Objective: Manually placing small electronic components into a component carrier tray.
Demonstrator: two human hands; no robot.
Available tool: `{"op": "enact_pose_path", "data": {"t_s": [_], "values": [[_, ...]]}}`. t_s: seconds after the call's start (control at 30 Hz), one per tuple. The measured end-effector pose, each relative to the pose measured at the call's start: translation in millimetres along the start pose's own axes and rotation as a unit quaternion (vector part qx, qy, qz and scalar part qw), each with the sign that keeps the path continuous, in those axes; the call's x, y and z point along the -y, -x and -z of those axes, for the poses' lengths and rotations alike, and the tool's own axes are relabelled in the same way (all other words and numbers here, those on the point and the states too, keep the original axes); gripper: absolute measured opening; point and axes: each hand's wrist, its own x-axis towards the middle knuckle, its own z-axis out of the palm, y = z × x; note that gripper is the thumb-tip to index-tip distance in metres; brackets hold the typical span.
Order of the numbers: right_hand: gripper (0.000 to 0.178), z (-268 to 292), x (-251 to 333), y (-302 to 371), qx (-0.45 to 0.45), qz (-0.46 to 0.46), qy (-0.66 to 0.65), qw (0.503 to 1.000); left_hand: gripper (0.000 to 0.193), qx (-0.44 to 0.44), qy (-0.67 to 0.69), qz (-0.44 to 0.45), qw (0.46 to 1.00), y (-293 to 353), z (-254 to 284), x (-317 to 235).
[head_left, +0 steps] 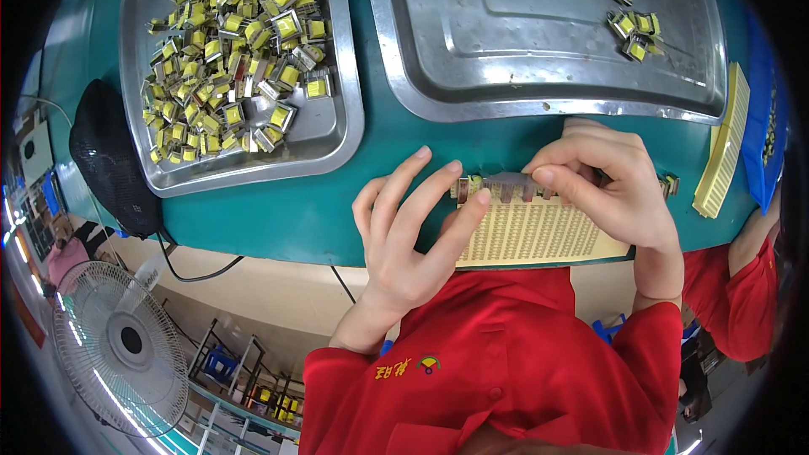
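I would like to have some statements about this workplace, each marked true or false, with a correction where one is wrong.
1. The left metal tray holds a heap of yellow-and-metal components. True.
2. The right metal tray holds more components than the left one. False: the right metal tray holds only a few, near its right side.
3. The left hand is clenched into a fist. False: the left hand has its fingers spread.
4. The right hand is at the far edge of the perforated yellow board. True.
5. The fan stands on the right side of the picture. False: the fan is at the lower left.
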Motion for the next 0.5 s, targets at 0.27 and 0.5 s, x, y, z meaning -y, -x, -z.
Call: {"op": "enact_pose_path", "data": {"t_s": [0.27, 0.5], "values": [[0.010, 8, -3, 4, 0.004, -0.018, -0.020, 1.000, 0.024, -0.012, 0.019, 0.008, 1.000, 3, -2, 1], [0.010, 10, -3, 6, -0.002, -0.007, 0.000, 1.000, 0.021, -0.027, 0.026, 0.008, 0.999, 4, 6, -8]]}}
